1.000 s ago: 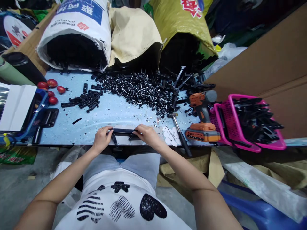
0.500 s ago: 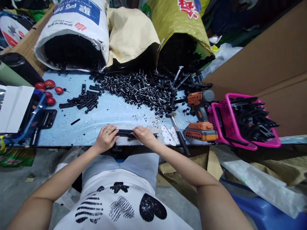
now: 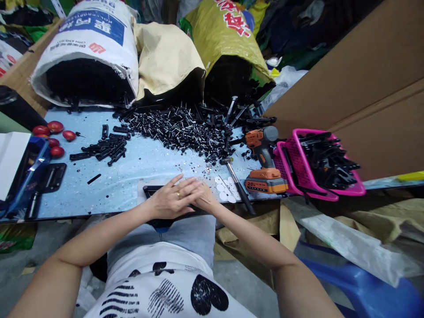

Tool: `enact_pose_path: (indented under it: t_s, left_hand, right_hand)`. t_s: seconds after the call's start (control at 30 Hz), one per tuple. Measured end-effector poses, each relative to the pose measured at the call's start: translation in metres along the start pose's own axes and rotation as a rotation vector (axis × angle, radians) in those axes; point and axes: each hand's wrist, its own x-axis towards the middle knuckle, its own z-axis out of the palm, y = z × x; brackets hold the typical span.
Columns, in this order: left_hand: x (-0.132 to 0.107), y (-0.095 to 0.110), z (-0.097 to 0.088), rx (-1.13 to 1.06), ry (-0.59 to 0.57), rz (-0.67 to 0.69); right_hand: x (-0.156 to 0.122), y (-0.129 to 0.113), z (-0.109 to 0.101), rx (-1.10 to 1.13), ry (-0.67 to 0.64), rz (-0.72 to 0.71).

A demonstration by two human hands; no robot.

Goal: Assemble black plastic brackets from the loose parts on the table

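Observation:
A long black plastic part (image 3: 150, 190) lies at the table's front edge, its left end showing and the rest covered by my hands. My left hand (image 3: 174, 198), with a ring on one finger, stretches flat across it, its fingers laid over my right hand. Beneath them, my right hand (image 3: 206, 197) rests at the part's right side; its fingers are mostly hidden, so their grip does not show. To the right are a hammer (image 3: 239, 185) and white round discs (image 3: 225, 189).
An orange cordless drill (image 3: 263, 154) stands beside pink baskets (image 3: 306, 163) of black parts. Behind is a heap of small black pieces with metal pins (image 3: 179, 128), before open sacks (image 3: 89, 48). Left are loose black parts (image 3: 106, 148), red fruits (image 3: 55, 127) and a blue bin (image 3: 36, 163).
My left hand has slid right from the black part's left end and now overlaps my right hand. The camera view has shifted slightly.

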Motion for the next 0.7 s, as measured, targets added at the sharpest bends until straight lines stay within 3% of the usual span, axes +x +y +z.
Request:
enact_pose_path:
  t_s: [0.17,0.27,0.37,0.57,0.7]
  left_hand:
    - [-0.076,-0.027,0.014,0.104,-0.145,-0.115]
    - [-0.098,-0.037,0.017,0.163,-0.233,-0.076]
    - [-0.093,-0.042,0.02,0.181,-0.272,-0.09]
    - [-0.063,-0.047,0.022,0.23,-0.277,-0.339]
    - [-0.056,-0.047,0.019,0.175,-0.215,-0.457]
  right_hand:
    - [-0.004,0.013,-0.007,-0.099,0.048,-0.088]
    - [0.0,0.017,-0.004,-0.13,0.085,-0.053]
    - [0.007,0.022,0.0,-0.162,0.13,-0.057]
    - [0.017,0.027,-0.01,-0.171,0.254,-0.144]
    - [0.019,0.017,-0.023,-0.08,0.247,-0.243]
